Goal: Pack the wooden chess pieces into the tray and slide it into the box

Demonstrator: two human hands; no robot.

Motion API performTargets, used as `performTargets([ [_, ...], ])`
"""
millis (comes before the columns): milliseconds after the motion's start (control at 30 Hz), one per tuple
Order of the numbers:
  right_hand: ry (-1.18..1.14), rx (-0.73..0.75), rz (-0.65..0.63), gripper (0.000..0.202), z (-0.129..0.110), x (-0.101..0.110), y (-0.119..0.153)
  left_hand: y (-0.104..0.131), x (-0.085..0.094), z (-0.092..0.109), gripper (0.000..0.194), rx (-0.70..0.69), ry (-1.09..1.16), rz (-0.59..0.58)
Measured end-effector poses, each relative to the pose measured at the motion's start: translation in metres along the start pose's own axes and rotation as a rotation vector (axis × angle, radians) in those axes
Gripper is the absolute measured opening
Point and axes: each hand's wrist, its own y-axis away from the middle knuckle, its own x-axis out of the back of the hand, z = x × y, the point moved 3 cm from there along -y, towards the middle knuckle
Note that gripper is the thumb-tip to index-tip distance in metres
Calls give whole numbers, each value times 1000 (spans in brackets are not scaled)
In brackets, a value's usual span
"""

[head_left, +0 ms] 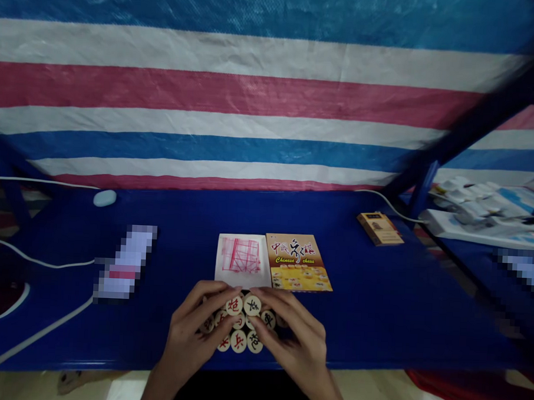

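Note:
Several round wooden chess pieces with red and black characters lie close together near the front edge of the blue table. My left hand (200,321) has its fingers closed round a red-marked piece (234,305) on top of the group. Beside it, my right hand (290,325) grips a black-marked piece (252,305). Below these, a red-marked piece (238,341) and a black-marked piece (255,341) show between the hands. Just behind the pieces are an open box half (243,280) with red lines inside and a yellow-brown Chinese chess lid (297,260).
On the blue table (377,311), a phone (129,262) with a cable and a pale blue case (105,198) are at left. A small brown box (381,229) is at back right, near a power strip (482,230). Striped sheeting (254,93) hangs behind.

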Motion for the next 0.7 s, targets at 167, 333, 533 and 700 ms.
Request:
performTargets([
  [167,-80,-4,7,42,0,0,0,0,-1,0,39,47,4,-27],
  [333,-64,-10,9,36,2,-1,2,-1,-1,-1,32,79,54,0],
  [533,1,34,-47,38,1,-4,1,1,-2,-4,30,61,66,26],
  [700,-12,21,-59,42,3,-6,0,-2,0,-2,28,36,52,52],
])
